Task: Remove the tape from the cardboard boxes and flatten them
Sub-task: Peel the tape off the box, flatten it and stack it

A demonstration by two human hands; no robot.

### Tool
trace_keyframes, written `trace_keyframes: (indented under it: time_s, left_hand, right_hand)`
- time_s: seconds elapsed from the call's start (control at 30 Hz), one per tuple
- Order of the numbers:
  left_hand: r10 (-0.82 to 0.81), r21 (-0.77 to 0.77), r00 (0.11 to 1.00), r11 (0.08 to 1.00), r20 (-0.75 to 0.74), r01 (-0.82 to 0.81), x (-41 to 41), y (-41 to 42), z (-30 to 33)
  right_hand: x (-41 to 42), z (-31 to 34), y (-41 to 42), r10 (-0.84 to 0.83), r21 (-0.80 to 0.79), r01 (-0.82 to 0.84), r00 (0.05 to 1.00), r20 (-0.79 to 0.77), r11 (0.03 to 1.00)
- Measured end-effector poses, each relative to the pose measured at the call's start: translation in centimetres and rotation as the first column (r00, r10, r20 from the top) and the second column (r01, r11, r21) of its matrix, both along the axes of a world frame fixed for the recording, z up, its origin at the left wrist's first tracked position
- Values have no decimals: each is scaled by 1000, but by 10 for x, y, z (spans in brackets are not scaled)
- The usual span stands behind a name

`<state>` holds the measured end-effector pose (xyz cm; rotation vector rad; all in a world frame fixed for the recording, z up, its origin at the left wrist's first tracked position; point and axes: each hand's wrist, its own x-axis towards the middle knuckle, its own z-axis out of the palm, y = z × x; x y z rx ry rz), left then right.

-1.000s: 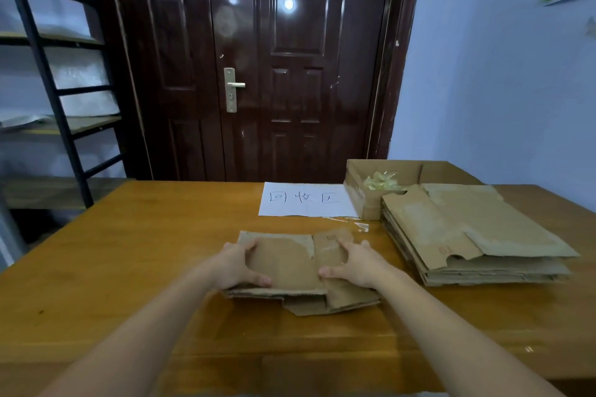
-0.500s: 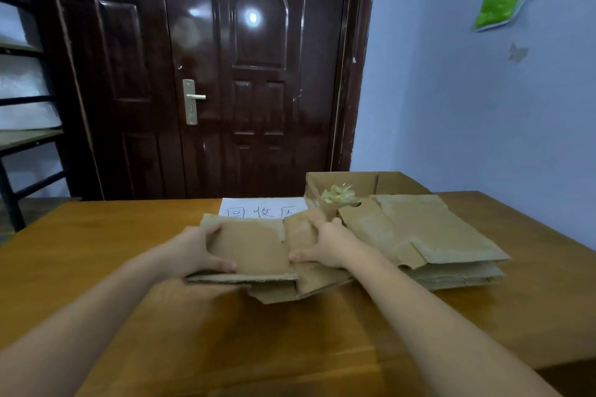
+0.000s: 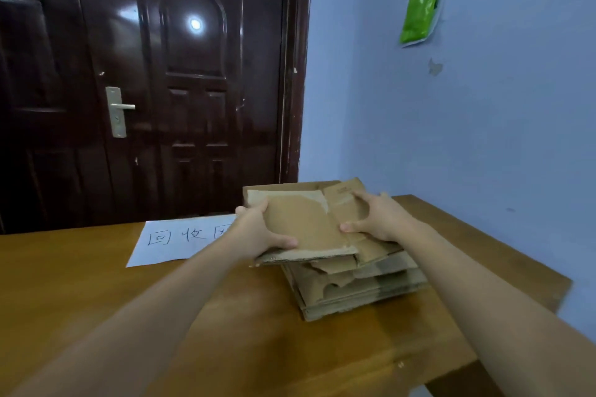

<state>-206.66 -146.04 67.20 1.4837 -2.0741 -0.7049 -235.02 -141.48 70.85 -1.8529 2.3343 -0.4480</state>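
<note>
Head view: left hand (image 3: 258,232) & right hand (image 3: 380,219) both grip the flattened cardboard box (image 3: 309,222) by its sides, right over the stack of flattened boxes (image 3: 354,290) on the wooden surface (image 3: 96,300), handwritten paper sheet (image 3: 180,238) just left.

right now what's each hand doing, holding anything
Left hand: grips the left edge of the flattened cardboard box, thumb on top.
Right hand: grips the box's right side, above the stack of flattened boxes.
</note>
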Motion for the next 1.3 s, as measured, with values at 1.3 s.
trace_keyframes:
  time_s: [1.3]
  left_hand:
    - [-50,-82,853,991,519,108,-78,-5,-87]
  right_hand:
    - [-57,-111,2,-59,141,77,990,-127,987]
